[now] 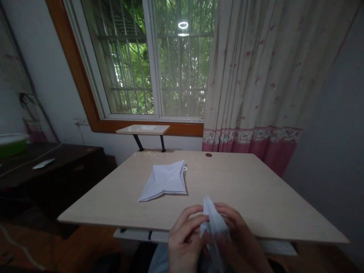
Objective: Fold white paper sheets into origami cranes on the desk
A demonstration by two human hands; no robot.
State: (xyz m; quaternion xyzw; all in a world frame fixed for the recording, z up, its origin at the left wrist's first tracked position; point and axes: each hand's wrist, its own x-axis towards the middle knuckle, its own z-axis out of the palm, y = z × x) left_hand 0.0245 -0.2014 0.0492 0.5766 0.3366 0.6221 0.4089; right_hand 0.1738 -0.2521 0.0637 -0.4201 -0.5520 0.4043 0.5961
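Note:
Both hands are together at the near edge of the desk, holding a folded white paper upright with its pointed end up. My left hand pinches the paper from the left, fingers curled against it. My right hand grips it from the right; part of that hand is blurred and its fingertips are hidden behind the paper. Ahead and to the left, a white folded paper shape with pointed corners lies on the desk. A small white ring sits by its right corner.
A small raised shelf on black legs stands at the desk's back left. A round brown disc is near the back edge. Left of the desk, a dark cabinet carries a white phone-like object and a green basin. Curtains hang behind.

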